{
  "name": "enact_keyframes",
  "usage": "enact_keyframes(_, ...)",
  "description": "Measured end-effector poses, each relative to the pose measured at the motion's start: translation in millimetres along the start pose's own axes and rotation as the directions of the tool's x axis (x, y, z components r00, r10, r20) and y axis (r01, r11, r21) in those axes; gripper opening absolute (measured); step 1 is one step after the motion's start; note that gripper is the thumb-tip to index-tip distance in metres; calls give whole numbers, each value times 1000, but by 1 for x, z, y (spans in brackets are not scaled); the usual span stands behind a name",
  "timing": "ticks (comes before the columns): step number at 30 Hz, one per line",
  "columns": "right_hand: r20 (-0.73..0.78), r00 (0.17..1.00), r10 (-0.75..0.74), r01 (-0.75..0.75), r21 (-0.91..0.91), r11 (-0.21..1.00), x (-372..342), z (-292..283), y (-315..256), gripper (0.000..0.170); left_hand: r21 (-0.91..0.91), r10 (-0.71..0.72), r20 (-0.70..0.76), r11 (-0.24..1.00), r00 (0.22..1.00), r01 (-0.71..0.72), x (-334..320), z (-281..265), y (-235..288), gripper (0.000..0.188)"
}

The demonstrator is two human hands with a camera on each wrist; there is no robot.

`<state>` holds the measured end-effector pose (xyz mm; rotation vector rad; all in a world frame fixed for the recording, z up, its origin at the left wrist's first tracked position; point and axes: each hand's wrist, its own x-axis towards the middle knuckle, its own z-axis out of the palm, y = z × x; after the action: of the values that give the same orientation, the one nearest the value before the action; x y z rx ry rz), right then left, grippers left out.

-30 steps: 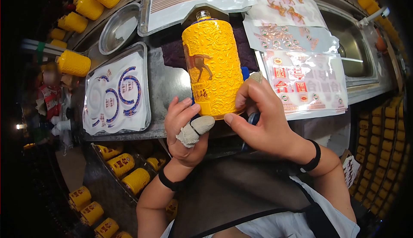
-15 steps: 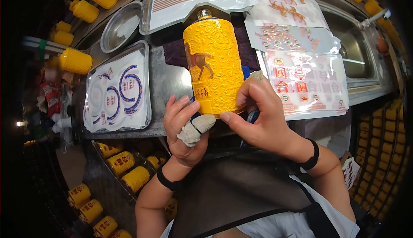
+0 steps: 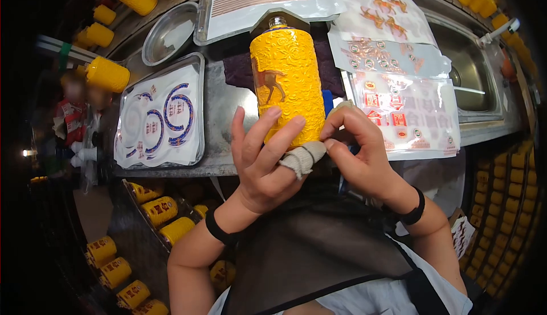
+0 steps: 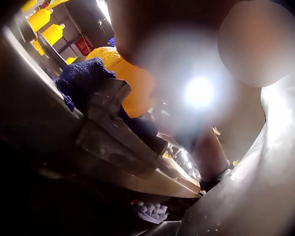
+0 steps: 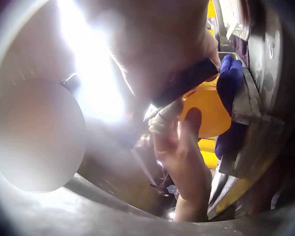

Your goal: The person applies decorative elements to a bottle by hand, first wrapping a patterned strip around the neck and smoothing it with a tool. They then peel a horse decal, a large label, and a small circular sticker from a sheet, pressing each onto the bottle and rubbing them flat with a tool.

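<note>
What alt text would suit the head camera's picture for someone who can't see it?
A left hand touches the lower end of a yellow bottle showing a brown animal, with the right hand beside it. Printed sheets lie on both sides.

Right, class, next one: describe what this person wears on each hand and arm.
The left hand has an off-white knitted cover on one digit, tied with a thin dark band; a black wristband sits below. The right hand also has an off-white finger cover and a black wristband. Both forearms are bare.
</note>
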<state>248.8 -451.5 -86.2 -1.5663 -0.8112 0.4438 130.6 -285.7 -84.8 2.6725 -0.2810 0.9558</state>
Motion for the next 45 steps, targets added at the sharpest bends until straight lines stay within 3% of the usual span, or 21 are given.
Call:
enact_keyframes(5,-99,993,70,-70,6,998,-12,-10,0,11,-60,-16,-38,998,999,14,-4,8,9,43)
enact_keyframes(6,-116,990,80,-81,-2,997,-15,-13,-2,11,-47,-78,-73,996,994,75,-9,5,11,43)
enact_keyframes(8,-83,992,-98,89,-111,990,-17,-16,-11,14,-31,-203,-136,979,970,201,-16,-1,14,42)
enact_keyframes(9,-55,980,-191,183,-127,975,-17,-13,-14,16,19,-181,-93,983,979,184,-18,-8,9,54)
enact_keyframes(10,-19,959,-284,279,-137,951,-16,-8,-17,17,-44,-215,-134,977,967,211,-17,-6,7,54)
enact_keyframes(12,74,935,-347,354,-185,917,-14,2,-22,21,-55,-270,-22,962,963,268,-6,-12,10,54)
enact_keyframes(14,74,920,-384,391,-208,897,-10,13,-20,22,17,-248,99,969,964,247,9,-12,19,48)
enact_keyframes(16,40,929,-368,368,-225,902,-13,11,-11,21,101,-183,187,981,965,167,25,-6,25,36)
enact_keyframes(18,9,942,-335,330,-195,923,-15,8,-9,20,47,-118,170,993,978,111,28,8,18,35)
enact_keyframes(19,-8,951,-310,305,-159,939,-16,7,-10,20,2,-97,91,995,991,97,27,15,12,54)
enact_keyframes(26,-145,987,-73,73,-8,997,-26,2,12,19,157,-244,127,962,962,223,20,-2,13,67)
enact_keyframes(27,-140,989,-46,47,10,999,-27,2,13,18,109,-236,48,967,971,229,15,-3,9,74)
enact_keyframes(31,-109,994,-7,6,-13,1000,-26,5,18,18,-193,-473,35,861,881,470,-19,1,-4,76)
enact_keyframes(34,-84,996,18,-20,-19,1000,-24,8,22,17,-102,-478,48,871,877,480,-25,-3,-8,69)
enact_keyframes(37,-80,997,21,-24,-37,999,-21,8,21,17,-233,-548,42,808,835,542,-31,2,-8,65)
enact_keyframes(40,-52,996,66,-69,-57,996,-20,4,14,17,-261,-563,76,786,823,561,-30,-1,-9,66)
enact_keyframes(41,-51,998,34,-37,-56,998,-21,3,14,17,-166,-529,107,825,842,540,-29,-5,-11,68)
enact_keyframes(45,-82,996,-20,10,-116,993,-24,0,-3,16,-91,-422,72,900,904,427,-4,-14,2,76)
